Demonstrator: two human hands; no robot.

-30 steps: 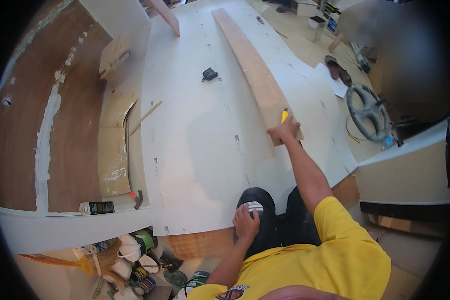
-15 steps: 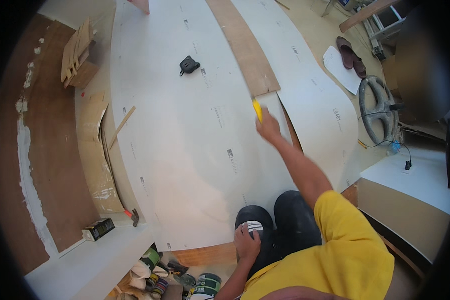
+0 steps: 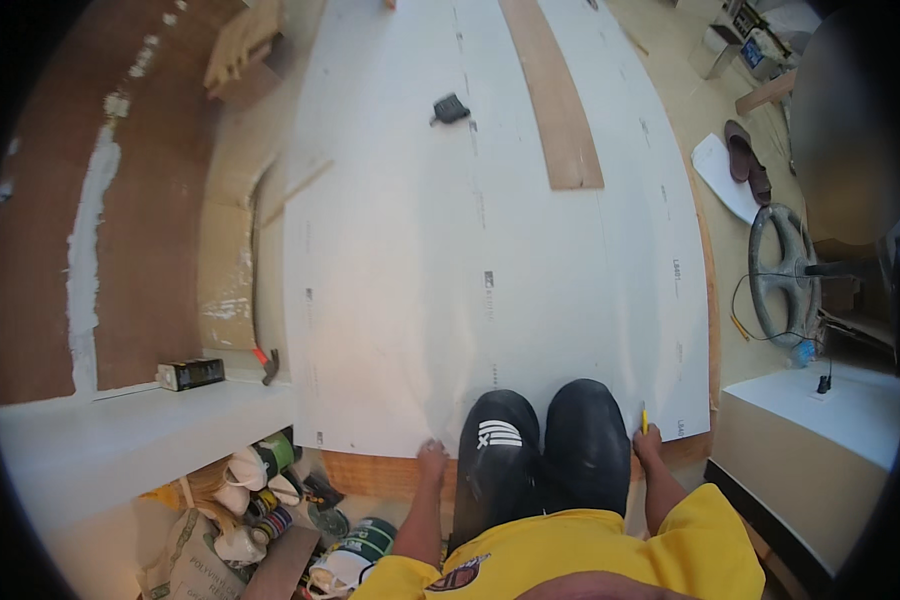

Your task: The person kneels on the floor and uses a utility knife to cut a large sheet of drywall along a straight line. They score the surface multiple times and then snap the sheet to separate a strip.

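I kneel on a large white sheet (image 3: 400, 300) with printed marks. At its near edge, left of my knees, my left hand (image 3: 432, 458) is closed on the rim of the sheet. My right hand (image 3: 649, 442) is at the same edge, right of my knees, its fingers wrapped round a yellow utility knife (image 3: 644, 418) that points away from me. Farther off, a long brown wooden strip (image 3: 560, 110) lies on the sheet. A black tape measure (image 3: 450, 109) rests to the left of this strip.
A red-handled hammer (image 3: 267, 364) and a small dark box (image 3: 191, 374) are at the left. Paint cans (image 3: 365, 540) crowd the lower left. On the right are a grey wheel-shaped object (image 3: 782, 270), brown slippers (image 3: 744, 160) and a white box-like unit (image 3: 820, 410).
My right hand has come back from the wooden strip's end to the sheet's near edge, still holding the knife. My left hand has left my knee for that edge. The view has shifted.
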